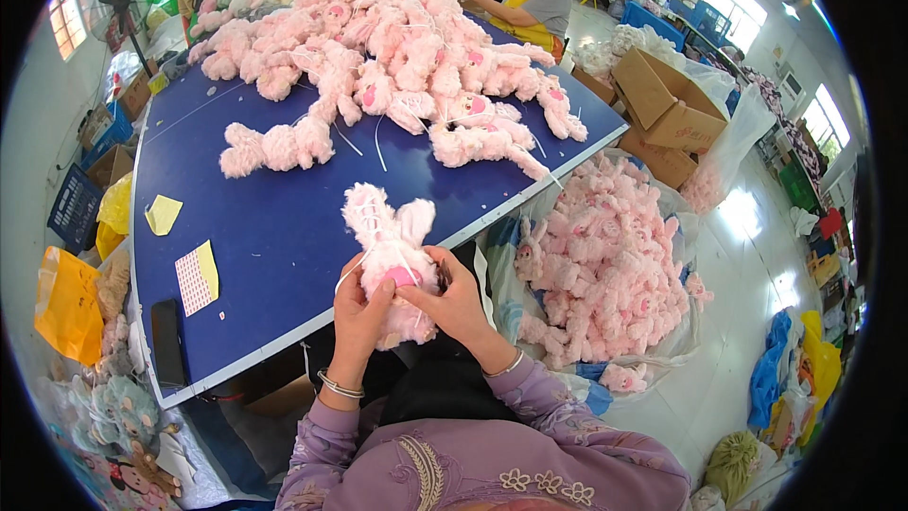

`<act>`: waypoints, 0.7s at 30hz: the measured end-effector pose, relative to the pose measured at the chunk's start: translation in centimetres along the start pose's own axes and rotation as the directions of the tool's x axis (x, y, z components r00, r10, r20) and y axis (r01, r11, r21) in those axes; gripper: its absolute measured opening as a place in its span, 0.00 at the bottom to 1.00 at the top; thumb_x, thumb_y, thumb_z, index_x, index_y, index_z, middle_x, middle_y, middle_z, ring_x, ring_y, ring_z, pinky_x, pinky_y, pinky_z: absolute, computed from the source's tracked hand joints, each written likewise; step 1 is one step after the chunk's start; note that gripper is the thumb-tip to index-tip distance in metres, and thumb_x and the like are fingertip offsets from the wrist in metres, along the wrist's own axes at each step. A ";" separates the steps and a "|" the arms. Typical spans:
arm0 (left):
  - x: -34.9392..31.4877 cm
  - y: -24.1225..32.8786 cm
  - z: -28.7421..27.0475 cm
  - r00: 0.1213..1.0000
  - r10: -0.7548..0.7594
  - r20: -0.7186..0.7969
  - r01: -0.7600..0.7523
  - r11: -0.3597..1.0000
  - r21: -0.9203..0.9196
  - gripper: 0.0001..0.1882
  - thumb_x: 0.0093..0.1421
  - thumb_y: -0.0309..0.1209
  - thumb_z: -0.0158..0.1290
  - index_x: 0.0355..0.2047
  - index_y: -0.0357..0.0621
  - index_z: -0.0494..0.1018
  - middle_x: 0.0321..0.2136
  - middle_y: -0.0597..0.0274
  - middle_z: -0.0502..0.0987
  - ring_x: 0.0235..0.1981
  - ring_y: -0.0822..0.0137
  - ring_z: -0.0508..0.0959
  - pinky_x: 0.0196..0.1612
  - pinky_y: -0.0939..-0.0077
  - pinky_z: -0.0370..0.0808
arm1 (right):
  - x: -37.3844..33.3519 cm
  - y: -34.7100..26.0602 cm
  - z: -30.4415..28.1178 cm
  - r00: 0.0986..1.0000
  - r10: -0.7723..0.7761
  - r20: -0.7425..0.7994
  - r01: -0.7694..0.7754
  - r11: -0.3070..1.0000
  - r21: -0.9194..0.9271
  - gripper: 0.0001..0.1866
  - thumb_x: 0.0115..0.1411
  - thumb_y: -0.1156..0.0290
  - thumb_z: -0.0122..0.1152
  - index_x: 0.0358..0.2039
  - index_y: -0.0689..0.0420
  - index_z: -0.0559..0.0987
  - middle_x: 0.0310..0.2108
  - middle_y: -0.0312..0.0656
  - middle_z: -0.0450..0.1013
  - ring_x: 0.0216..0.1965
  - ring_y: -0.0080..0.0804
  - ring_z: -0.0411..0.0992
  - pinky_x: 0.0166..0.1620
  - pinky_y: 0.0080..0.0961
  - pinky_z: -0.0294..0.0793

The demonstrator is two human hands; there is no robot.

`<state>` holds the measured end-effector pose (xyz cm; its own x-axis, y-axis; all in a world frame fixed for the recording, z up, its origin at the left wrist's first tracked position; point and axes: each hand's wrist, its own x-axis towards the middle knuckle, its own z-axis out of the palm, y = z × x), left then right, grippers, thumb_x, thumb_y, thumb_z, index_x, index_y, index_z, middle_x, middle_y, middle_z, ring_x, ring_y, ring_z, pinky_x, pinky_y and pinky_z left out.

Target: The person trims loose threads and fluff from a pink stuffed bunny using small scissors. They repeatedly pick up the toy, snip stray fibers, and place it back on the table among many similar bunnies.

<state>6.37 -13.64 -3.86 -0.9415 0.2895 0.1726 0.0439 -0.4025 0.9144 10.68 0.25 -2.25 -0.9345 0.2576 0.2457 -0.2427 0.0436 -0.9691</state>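
A fluffy pink plush rabbit [386, 238] with long upright ears is held between both my hands, over the near edge of the blue table [284, 227]. White string lies across its ears and head. My left hand [355, 308] grips its left side and my right hand [457, 301] wraps round its right side. Both thumbs press at the bright pink patch on its front. Farther back on the table lies a big heap of similar pink plush toys [407, 57], with loose white strings among them.
A sticker sheet [197, 279], a yellow paper [164, 215] and a black phone [168, 343] lie at the table's left. Right of the table, a large bag [605, 265] overflows with pink plush toys. Cardboard boxes [667, 99] stand behind it. A person in a yellow apron [530, 14] sits opposite.
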 end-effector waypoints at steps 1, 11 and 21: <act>0.0 0.1 -0.1 1.000 -0.006 0.010 0.006 1.000 0.005 0.24 0.61 0.23 0.51 0.57 0.31 0.62 0.50 0.58 0.69 0.48 0.70 0.73 0.51 0.77 0.71 | 0.0 0.1 0.0 1.000 -0.019 0.011 0.019 1.000 0.002 0.25 0.50 0.74 0.71 0.47 0.65 0.71 0.38 0.38 0.71 0.38 0.19 0.70 0.41 0.19 0.72; -0.2 1.0 -0.3 0.999 -0.052 -0.006 0.052 0.996 0.066 0.21 0.59 0.24 0.52 0.51 0.30 0.65 0.47 0.62 0.68 0.44 0.73 0.73 0.46 0.80 0.72 | 0.2 1.0 -0.5 0.994 -0.031 0.104 0.033 0.999 -0.017 0.23 0.48 0.71 0.73 0.42 0.63 0.72 0.35 0.36 0.70 0.35 0.18 0.68 0.38 0.19 0.71; -0.2 0.1 -0.9 0.987 -0.152 0.047 0.151 0.988 0.032 0.26 0.59 0.27 0.54 0.56 0.33 0.61 0.46 0.56 0.71 0.46 0.70 0.74 0.49 0.77 0.73 | 0.2 0.7 -0.4 0.993 -0.078 0.083 0.082 0.995 -0.049 0.25 0.46 0.69 0.74 0.41 0.62 0.71 0.34 0.36 0.68 0.33 0.17 0.66 0.36 0.17 0.69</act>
<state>6.26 -14.52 -4.19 -0.9206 0.3875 0.0486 -0.0878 -0.3266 0.9411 10.43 0.68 -2.93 -0.9310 0.1725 0.3217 -0.3060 0.1116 -0.9455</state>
